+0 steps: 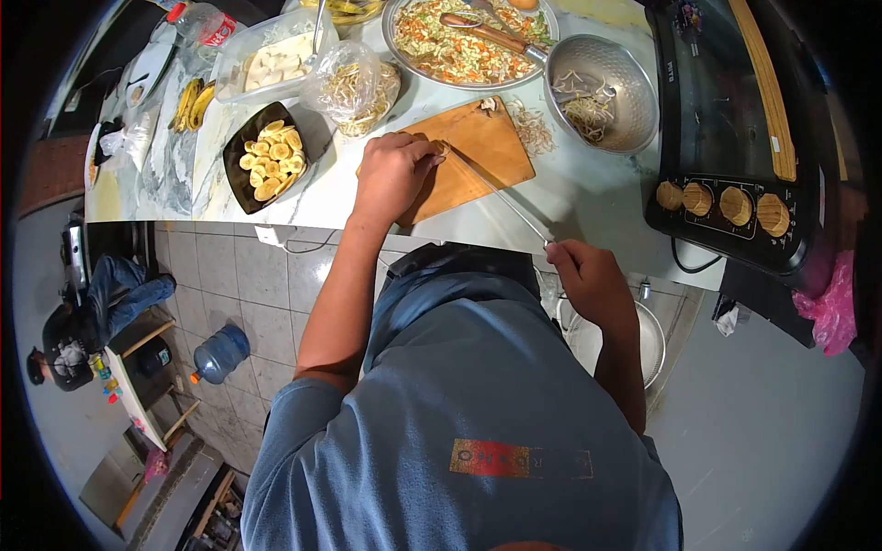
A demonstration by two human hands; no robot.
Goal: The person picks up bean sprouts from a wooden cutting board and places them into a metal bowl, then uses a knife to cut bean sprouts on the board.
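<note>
My right hand (588, 275) is closed around the near end of a long, thin metal knife (501, 195), seen almost edge-on. Its far end reaches over the wooden cutting board (491, 156), close to my left fingertips. My left hand (397, 170) rests at the board's left side with fingers bent and pinched together; whatever they hold is too small or hidden to name. A small brownish piece of food (490, 106) lies at the board's far edge. Loose bean sprouts (531, 129) are scattered beside its right edge.
Around the board stand a tray of chopped vegetables (432, 69), a metal bowl (638, 110) with sprouts, a bag of sprouts (354, 96), a dark bowl of banana slices (271, 161) and a plastic container (241, 69). An oven (735, 119) is at right. A person (83, 321) sits far left.
</note>
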